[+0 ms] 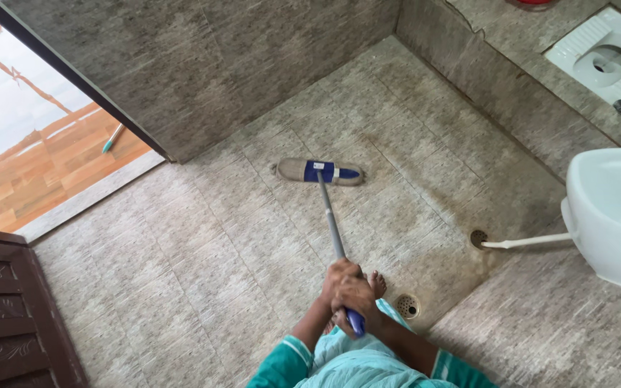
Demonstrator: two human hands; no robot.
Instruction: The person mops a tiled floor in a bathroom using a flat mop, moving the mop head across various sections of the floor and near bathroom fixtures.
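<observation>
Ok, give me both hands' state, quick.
Left hand: closed on the mop handle, upper grip.
Right hand: closed on the same handle, just below, near its blue end.

1. A white washbasin juts in from the right edge.
2. A white drain pipe runs from the washbasin to a wall hole.
3. A white squat toilet pan sits on the raised step above the washbasin.
4. A round floor drain lies lower left of the washbasin.
5. A dark carved wooden door stands far left of it.
</observation>
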